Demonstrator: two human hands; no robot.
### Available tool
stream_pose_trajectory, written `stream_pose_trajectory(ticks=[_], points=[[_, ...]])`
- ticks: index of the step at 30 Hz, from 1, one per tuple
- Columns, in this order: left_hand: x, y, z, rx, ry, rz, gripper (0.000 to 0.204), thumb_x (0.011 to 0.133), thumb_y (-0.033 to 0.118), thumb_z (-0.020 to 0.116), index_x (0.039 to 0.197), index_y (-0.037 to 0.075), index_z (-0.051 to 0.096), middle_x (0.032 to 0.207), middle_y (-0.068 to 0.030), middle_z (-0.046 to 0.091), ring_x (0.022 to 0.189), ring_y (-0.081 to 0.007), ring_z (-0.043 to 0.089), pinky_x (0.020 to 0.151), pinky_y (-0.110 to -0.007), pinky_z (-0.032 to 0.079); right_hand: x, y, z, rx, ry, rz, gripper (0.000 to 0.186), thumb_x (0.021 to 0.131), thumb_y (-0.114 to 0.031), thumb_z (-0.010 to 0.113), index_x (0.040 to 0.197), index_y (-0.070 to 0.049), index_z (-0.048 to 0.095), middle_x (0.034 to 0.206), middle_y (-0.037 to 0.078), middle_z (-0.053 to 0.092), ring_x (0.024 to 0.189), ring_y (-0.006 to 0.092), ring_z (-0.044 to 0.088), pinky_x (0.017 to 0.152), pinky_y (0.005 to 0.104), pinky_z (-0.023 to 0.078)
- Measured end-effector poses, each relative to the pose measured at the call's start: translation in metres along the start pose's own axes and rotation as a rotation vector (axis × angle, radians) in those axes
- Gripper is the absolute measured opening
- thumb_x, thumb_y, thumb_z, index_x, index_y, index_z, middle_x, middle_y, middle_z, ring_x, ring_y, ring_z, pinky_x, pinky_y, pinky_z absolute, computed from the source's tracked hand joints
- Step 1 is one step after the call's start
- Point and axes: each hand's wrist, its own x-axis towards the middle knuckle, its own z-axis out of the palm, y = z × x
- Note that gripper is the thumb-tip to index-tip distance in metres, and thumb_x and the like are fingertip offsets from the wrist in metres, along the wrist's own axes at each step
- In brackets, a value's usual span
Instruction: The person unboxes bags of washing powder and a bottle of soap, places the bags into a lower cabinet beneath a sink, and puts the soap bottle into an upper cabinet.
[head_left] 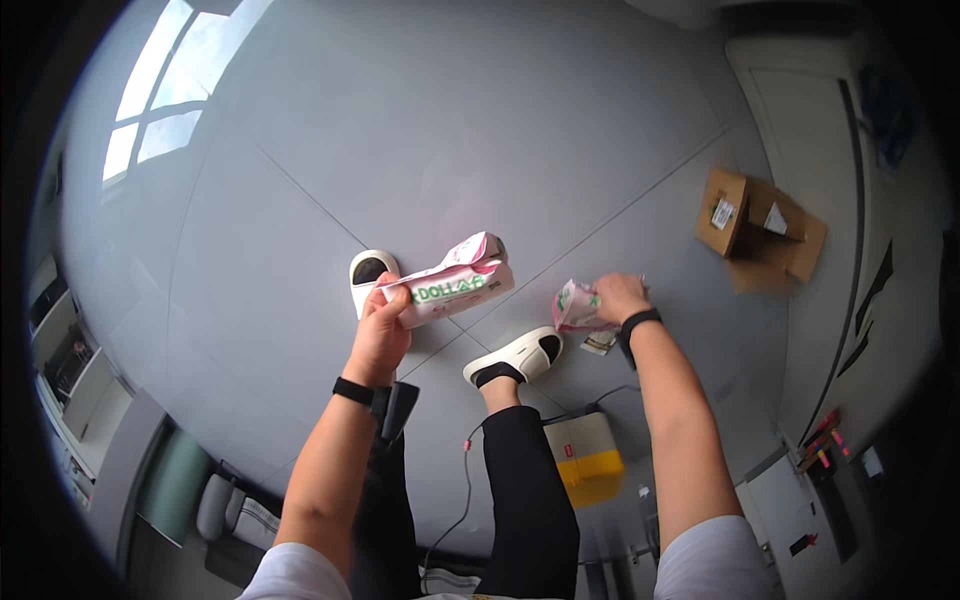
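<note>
My left hand (380,335) is closed around one end of a white and pink printed carton (450,300) with green lettering. It looks creased and partly folded, and its far end points to the right, above the floor. Further right, my right hand (622,297) has its fingers curled on a second, smaller pink and white piece of packaging (576,307), which looks crumpled. Just below that hand is a small beige printed packet (599,342); whether it lies on the floor cannot be told. Both wrists wear black bands.
An opened brown cardboard box (728,212) lies on the grey tiled floor (480,130) at the right, near a pale cabinet (800,120). My white shoes (515,357) stand below the hands. A white and yellow box (587,465) and a dark cable (467,495) are by my legs.
</note>
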Motion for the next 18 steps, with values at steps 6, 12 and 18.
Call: stream_pose_trajectory(ticks=[6,12,18], points=[[-0.122,0.146,0.004,0.187,0.042,0.08,0.014,0.087,0.014,0.063,0.085,0.009,0.05,0.08,0.0022,0.055,0.075,-0.0079,0.052,0.074,-0.024,0.041,-0.15,-0.064,-0.071,0.423,0.048,0.161,0.039,0.057,-0.027,0.074,0.092,-0.011,0.068,0.086,0.016,0.068,0.086,0.0359,0.064,0.075,0.0427,0.051],[-0.283,0.288,-0.002,0.215,0.245,0.231,0.012,0.085,0.006,0.06,0.081,0.009,0.049,0.075,0.0035,0.052,0.072,-0.0064,0.048,0.068,-0.023,0.037,-0.279,-0.135,-0.164,0.567,0.183,0.324,0.05,0.054,-0.033,0.078,0.084,0.006,0.068,0.085,0.027,0.066,0.083,0.0376,0.066,0.076,0.041,0.053],[-0.491,0.384,-0.078,-0.018,0.327,0.372,0.011,0.084,0.004,0.06,0.08,0.01,0.051,0.074,0.0023,0.055,0.07,-0.008,0.051,0.066,-0.024,0.041,-0.413,-0.283,-0.303,0.257,0.247,0.268,0.05,0.052,-0.033,0.077,0.085,0.004,0.069,0.089,0.025,0.067,0.086,0.0348,0.067,0.078,0.0385,0.053]])
